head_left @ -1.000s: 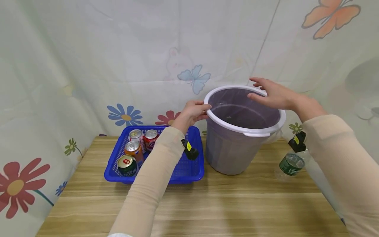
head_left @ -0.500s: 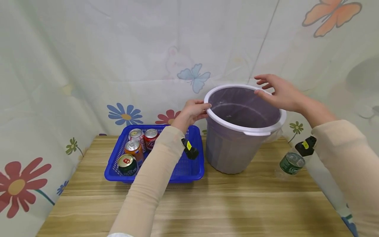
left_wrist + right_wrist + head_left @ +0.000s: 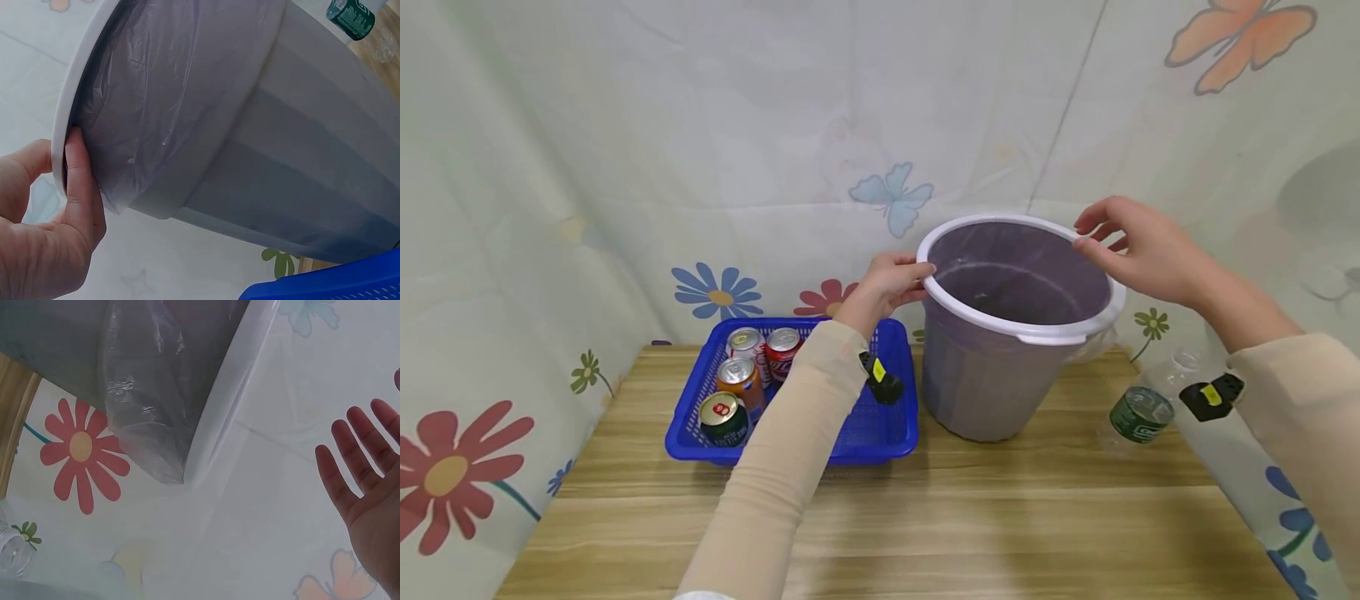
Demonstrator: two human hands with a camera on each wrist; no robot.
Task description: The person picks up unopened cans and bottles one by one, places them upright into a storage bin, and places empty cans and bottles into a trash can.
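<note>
A grey-purple trash bin (image 3: 985,383) with a white rim (image 3: 973,315) stands on the table. My left hand (image 3: 886,290) pinches the rim at its left side, thumb on one face and fingers on the other. A thin plastic bag (image 3: 156,81) lines the bin and hangs folded down over its outside below the rim, as the left wrist view shows. My right hand (image 3: 1153,254) hovers near the rim's right side. In the right wrist view its fingers (image 3: 356,447) are spread, apart from the bin, with nothing in them.
Left of the bin sits a blue plastic basket (image 3: 891,429) with several drink cans (image 3: 739,379) in it. A clear bottle with a green label (image 3: 1141,415) stands right of the bin, near the wooden table's (image 3: 970,533) right edge. A patterned curtain (image 3: 760,125) hangs behind.
My right hand has moved to the right, from over the bin's opening to beside the rim's right side. The left hand keeps its grip on the rim.
</note>
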